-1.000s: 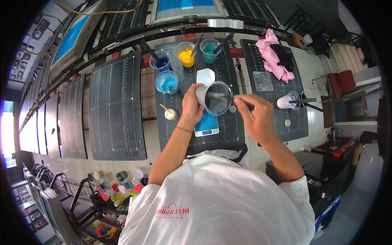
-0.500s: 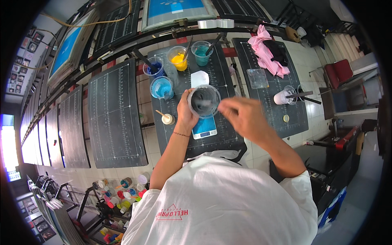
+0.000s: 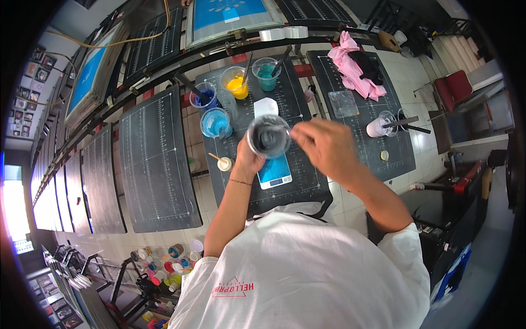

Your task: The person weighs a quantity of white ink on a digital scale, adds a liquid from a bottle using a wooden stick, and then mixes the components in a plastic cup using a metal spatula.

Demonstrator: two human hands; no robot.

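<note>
In my left hand (image 3: 248, 158) is a clear plastic cup (image 3: 267, 143) with dark grey, swirled paste inside, tipped so its mouth faces me. My right hand (image 3: 327, 149) is at the cup's right rim, fingers pinched on a thin pale stick that reaches into the cup; motion blurs it. Below the cup lies a digital scale (image 3: 275, 179) with a blue top, partly hidden. A white paper piece (image 3: 266, 107) lies just beyond. To the left stands a small white jar (image 3: 225, 164) with a wooden stick.
Cups of light blue (image 3: 215, 123), dark blue (image 3: 206, 99), yellow (image 3: 235, 85) and teal (image 3: 267, 78) ink stand on the black board (image 3: 241, 192). On the right board are a pink cloth (image 3: 353, 68), a clear flat box (image 3: 344, 104) and a white-filled cup (image 3: 378, 127). Framed screens (image 3: 233, 24) lie beyond.
The cup has shifted slightly left and tilted, and the dark paste shows swirled differently. My right hand has stayed at its rim, moving a little. The whole view has turned slightly.
</note>
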